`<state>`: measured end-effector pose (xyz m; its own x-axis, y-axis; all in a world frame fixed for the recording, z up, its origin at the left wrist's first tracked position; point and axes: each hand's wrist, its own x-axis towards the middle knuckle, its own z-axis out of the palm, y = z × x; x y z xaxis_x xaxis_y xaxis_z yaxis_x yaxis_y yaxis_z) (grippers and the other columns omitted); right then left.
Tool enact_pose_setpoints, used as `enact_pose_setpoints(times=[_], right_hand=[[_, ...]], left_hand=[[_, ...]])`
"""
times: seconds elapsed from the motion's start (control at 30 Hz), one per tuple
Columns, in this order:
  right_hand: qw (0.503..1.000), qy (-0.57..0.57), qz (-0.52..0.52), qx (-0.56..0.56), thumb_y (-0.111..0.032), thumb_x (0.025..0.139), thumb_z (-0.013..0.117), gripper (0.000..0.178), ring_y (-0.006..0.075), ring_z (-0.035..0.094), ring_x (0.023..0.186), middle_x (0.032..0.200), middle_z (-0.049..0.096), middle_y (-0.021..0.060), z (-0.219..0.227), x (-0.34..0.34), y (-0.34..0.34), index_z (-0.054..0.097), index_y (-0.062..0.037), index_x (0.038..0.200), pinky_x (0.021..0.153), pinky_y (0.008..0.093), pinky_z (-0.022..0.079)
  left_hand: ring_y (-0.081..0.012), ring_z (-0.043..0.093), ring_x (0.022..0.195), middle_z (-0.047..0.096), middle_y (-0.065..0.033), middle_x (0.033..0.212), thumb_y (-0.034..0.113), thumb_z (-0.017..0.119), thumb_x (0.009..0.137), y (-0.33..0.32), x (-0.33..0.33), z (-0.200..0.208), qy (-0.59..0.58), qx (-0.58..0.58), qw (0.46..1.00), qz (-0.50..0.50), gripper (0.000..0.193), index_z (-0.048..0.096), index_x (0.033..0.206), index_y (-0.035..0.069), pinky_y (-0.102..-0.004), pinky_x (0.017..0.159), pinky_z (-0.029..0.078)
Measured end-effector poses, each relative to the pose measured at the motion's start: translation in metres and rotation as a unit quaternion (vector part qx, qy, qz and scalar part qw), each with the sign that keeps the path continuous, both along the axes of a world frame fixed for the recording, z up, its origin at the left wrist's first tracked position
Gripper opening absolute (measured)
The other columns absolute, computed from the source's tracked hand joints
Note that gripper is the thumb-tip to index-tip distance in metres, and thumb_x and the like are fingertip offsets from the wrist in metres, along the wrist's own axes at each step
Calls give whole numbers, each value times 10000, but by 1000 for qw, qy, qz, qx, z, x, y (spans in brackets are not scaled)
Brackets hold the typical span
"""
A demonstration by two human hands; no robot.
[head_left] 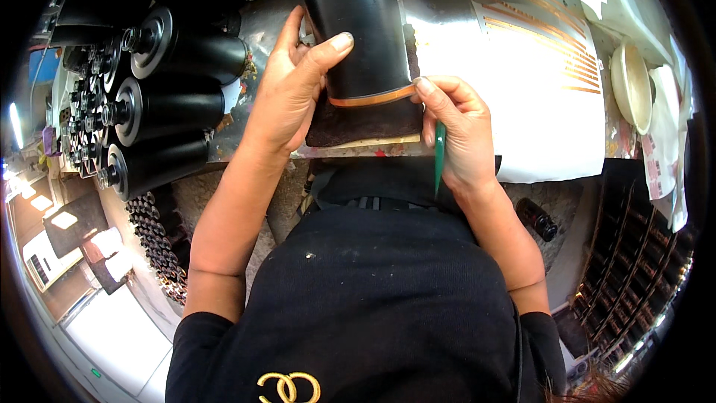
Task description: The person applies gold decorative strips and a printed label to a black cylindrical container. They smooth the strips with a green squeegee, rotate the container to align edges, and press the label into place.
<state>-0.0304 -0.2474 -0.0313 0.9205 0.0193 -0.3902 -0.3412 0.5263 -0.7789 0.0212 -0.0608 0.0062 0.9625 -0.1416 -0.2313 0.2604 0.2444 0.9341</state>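
- Right hand [459, 116]: thumb and forefinger pinch the right end of an orange strip [369, 99]; a green tool [439, 157] hangs below the fingers.
- Left hand [287, 86]: spread along the left side of a black cylinder [362, 30], thumb on top; I cannot tell whether the lower fingers grip.
- The cylinder lies over a dark cloth [362, 127], the strip around its near end.
- Uneven pulling could set the strip crooked or crease it; a loose left hand could let the cylinder roll; the tool's tip might scratch the black finish.
- The table [257, 19] is smeared; a white sheet [544, 134] with more strips [580, 89] covers its right.
- More cylinders [179, 108] crowd the left, a pale bowl [632, 86] the far right.
- Beyond, a dark rack [634, 269] stands lower right; bright light falls lower left.
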Motion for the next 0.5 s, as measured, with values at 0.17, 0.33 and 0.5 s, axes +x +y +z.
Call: enact_pose_setpoints(times=[0.17,0.33,0.5], right_hand=[[1000,-11,-4,-2,-138,836,730,164,52,555,735,839,648,21,3,0,1,665,-26,936,636,181,412],[1000,-18,-7,15,-135,835,730,149,57,565,766,846,647,15,3,1,2,661,-31,917,666,184,424],[999,-18,-18,-41,-148,884,669,152,28,485,585,803,602,5,-1,2,4,632,-28,969,511,166,374]], left_hand=[[-217,516,1166,513,-162,1246,222,732,813,-3,1,4,28,-24,999,-23,786,268,1403,-13,-342,1018,394],[-235,532,1143,534,-157,1216,171,783,765,-13,1,2,-9,41,999,9,839,268,1401,-17,-337,1013,399],[-228,539,1131,536,-161,1212,208,746,797,-3,2,1,19,-12,1000,-11,805,265,1404,-13,-333,994,414]])
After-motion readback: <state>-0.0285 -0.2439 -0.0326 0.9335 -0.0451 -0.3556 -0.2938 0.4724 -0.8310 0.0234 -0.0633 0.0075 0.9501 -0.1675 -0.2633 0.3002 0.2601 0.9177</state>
